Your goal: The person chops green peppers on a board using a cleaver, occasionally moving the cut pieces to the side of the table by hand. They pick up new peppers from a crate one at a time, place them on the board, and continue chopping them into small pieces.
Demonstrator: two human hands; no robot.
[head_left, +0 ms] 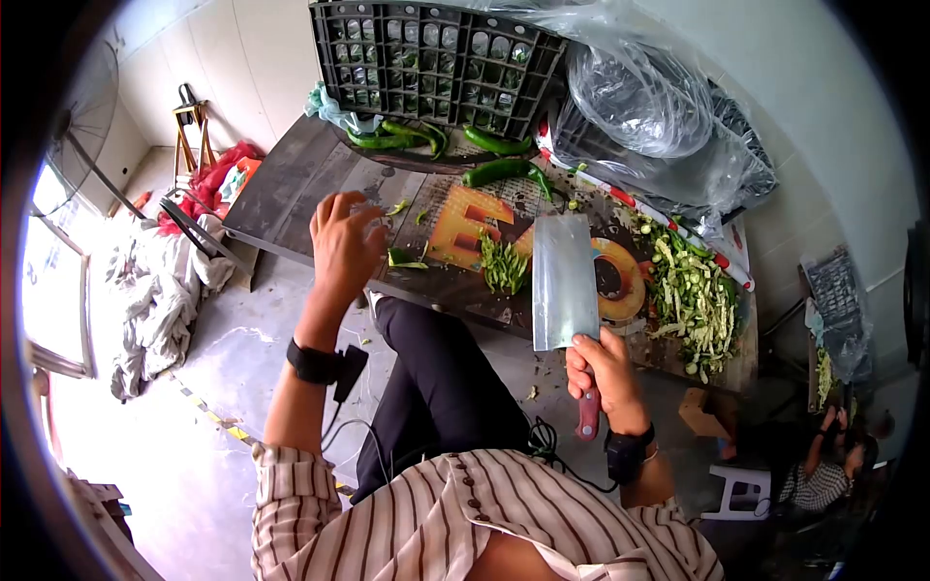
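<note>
My right hand [605, 366] is closed around the dark red handle of a cleaver [565, 281], whose broad blade is held up over the table. My left hand [342, 240] hovers at the table's near edge, fingers loosely curved and apart, with nothing visible in them. Just right of it lies a cut piece of green pepper [405, 259]. Between the left hand and the blade is a small heap of sliced green pepper [504, 265]. To the right of the cleaver spreads a larger pile of chopped pepper [693, 310]. One whole green pepper [504, 172] lies beyond the blade.
More green peppers [392, 138] lie along the back of the dark table [291, 184], before a black plastic crate [426, 73]. Clear plastic bags [639, 102] cover the back right. On the left floor are a crumpled cloth pile [165, 300] and a standing fan [82, 145].
</note>
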